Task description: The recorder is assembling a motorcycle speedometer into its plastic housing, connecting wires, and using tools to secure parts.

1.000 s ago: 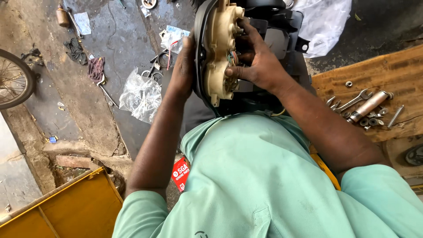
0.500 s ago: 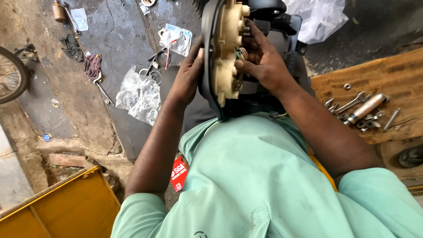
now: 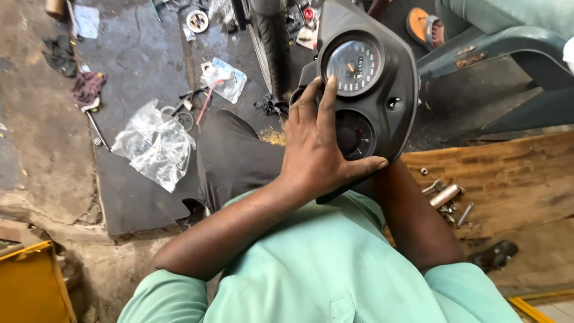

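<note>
Head view looks down over a pale green shirt [image 3: 323, 269] at a black instrument cluster [image 3: 391, 78] held up in front of the chest, its dial face turned toward the camera. The left hand [image 3: 317, 149] lies spread across the front of the cluster, fingers [image 3: 327, 98] reaching up beside the upper round gauge [image 3: 357, 63] and partly covering the lower round gauge [image 3: 354, 134], with the thumb hooked along the lower edge of the housing; the grasp is a wide, flat clasp rather than a closed fist. The right forearm [image 3: 412, 221] rises behind the cluster, and the right hand itself is hidden by the housing, so I cannot tell how it grips. Below and to the right, a wooden board [image 3: 508, 173] carries a metal cylinder [image 3: 445, 195] and a few loose bolts [image 3: 465, 213] just beside it. On the dark floor to the left lies a crumpled clear plastic bag [image 3: 154, 146], with a second small packet [image 3: 224, 81] farther up near a motorcycle tyre [image 3: 272, 42]. A dark reddish rag [image 3: 86, 88] sits at the left, and a yellow box [image 3: 30, 287] fills the lower left corner. At the top right, a sandalled foot [image 3: 426, 27] of another person rests near a green plastic chair [image 3: 508, 48].
</note>
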